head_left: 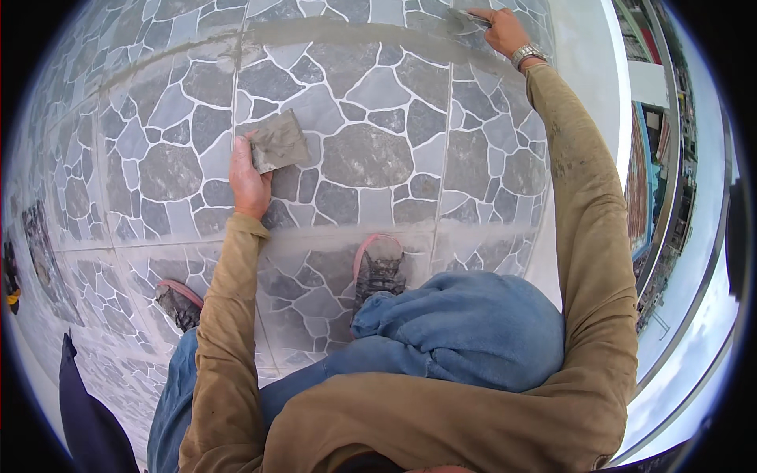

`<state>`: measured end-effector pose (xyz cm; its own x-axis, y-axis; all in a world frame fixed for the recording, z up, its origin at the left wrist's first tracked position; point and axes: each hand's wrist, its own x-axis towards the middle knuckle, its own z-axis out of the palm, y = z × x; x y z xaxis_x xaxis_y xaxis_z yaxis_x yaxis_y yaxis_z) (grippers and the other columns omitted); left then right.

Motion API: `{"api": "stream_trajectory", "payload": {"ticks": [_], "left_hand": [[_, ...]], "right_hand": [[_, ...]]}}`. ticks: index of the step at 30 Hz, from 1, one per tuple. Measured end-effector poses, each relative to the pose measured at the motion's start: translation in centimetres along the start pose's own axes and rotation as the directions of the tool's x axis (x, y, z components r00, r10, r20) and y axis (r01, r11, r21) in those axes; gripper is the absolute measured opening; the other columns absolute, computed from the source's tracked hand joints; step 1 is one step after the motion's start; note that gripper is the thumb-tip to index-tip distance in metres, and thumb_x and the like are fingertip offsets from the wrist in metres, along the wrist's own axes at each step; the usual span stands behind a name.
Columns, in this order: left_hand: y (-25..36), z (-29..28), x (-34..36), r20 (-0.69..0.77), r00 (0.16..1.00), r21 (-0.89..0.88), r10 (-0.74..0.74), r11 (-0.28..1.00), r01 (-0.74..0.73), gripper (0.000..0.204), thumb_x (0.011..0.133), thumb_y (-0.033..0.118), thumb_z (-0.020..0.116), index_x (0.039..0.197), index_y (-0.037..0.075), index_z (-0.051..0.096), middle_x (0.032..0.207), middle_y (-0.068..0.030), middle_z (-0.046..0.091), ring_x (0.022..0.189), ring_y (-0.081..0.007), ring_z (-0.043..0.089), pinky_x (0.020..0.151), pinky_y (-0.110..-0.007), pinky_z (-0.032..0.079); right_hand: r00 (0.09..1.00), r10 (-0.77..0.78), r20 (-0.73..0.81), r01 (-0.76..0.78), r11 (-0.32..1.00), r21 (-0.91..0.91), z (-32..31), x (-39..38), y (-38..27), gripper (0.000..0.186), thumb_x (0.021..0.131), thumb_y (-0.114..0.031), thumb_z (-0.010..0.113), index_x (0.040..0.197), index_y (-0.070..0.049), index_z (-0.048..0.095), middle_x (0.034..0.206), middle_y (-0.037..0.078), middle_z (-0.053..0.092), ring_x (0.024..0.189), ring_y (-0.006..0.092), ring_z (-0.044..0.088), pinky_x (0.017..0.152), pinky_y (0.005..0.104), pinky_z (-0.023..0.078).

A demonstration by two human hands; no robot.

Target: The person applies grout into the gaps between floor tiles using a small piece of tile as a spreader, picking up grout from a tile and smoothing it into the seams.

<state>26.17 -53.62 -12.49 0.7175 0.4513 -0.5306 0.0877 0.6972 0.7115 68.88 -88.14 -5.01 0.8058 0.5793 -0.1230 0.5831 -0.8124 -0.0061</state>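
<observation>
work in hand: grouting joints between stone-pattern floor tiles [371, 158], judged from the wet grey paste on the tools.
done: a wide grey smear of grout [347, 33] ran along the far horizontal joint, from about mid-frame to the right hand; looked filled but not wiped.
left: vertical joint below the smear and the nearer horizontal joint by the feet looked pale and hazy, can't tell if filled or just dusty; smear not cleaned off.
left hand [249, 183]: clenched on the near edge of a flat square board [278, 142], thumb on top, board loaded with grey paste and held low over the tiles.
right hand [500, 30]: stretched far forward, fingers pinched on a small flat blade [467, 17], its tip on the right end of the smear.
board vs right hand: well apart, board left of and nearer than the joint.
other: wristwatch [527, 54] on right wrist; pink-soled shoes [378, 264] planted on the tiles; white ledge [587, 94] at right.
</observation>
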Motion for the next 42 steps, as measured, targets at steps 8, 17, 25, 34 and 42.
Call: {"api": "stream_trajectory", "payload": {"ticks": [8,17,25,34,42], "left_hand": [[0.7,-0.8,-0.4,-0.022,1.000,-0.008,0.000,1.000,0.000,0.046,0.111,0.040,0.035,0.129,0.003,0.057,0.124,-0.0100,0.063,0.113,-0.0211,0.064,0.095,-0.036,0.054],[0.0,-0.9,0.1,-0.031,1.000,-0.006,0.002,1.000,-0.002,0.047,0.110,0.041,0.037,0.131,0.004,0.056,0.125,-0.0097,0.063,0.114,-0.0210,0.063,0.094,-0.036,0.053],[0.2,-0.7,0.2,-0.009,1.000,-0.020,-0.017,1.000,0.017,0.047,0.110,0.042,0.038,0.131,0.004,0.056,0.125,-0.0087,0.063,0.114,-0.0193,0.063,0.094,-0.035,0.053],[-0.5,-1.0,0.9,0.033,0.999,-0.026,-0.020,0.999,0.021,0.048,0.110,0.041,0.038,0.133,0.002,0.053,0.130,-0.0106,0.061,0.118,-0.0228,0.063,0.099,-0.039,0.053],[0.4,0.1,-0.3,-0.001,1.000,-0.007,0.007,1.000,-0.007,0.046,0.110,0.041,0.040,0.129,0.002,0.054,0.126,-0.0102,0.061,0.114,-0.0205,0.063,0.097,-0.036,0.052]], "right_hand": [[0.991,-0.106,0.077,0.107,0.994,-0.011,0.0,-3.4,-4.1,0.067,0.075,0.005,0.056,0.132,-0.028,0.067,0.125,0.014,0.065,0.107,0.0357,0.063,0.096,0.0427,0.053],[0.969,-0.167,-0.182,0.185,0.979,0.088,2.3,-3.2,-2.9,0.060,0.077,0.005,0.052,0.131,-0.017,0.066,0.132,0.008,0.066,0.115,0.0345,0.062,0.103,0.0414,0.050],[0.946,-0.325,-0.001,0.320,0.930,-0.180,2.0,-4.5,2.4,0.067,0.076,-0.004,0.065,0.139,-0.027,0.060,0.138,-0.006,0.064,0.116,0.0286,0.059,0.099,0.0424,0.051],[0.972,-0.183,-0.149,0.199,0.975,0.103,3.5,-0.8,-1.1,0.050,0.079,0.000,0.051,0.123,-0.013,0.071,0.119,0.014,0.072,0.112,0.0369,0.065,0.098,0.0444,0.050],[0.986,-0.143,-0.084,0.140,0.989,-0.037,3.0,-11.7,-5.8,0.074,0.070,0.004,0.059,0.139,-0.024,0.061,0.135,-0.001,0.066,0.109,0.0324,0.060,0.096,0.0411,0.053]]}}
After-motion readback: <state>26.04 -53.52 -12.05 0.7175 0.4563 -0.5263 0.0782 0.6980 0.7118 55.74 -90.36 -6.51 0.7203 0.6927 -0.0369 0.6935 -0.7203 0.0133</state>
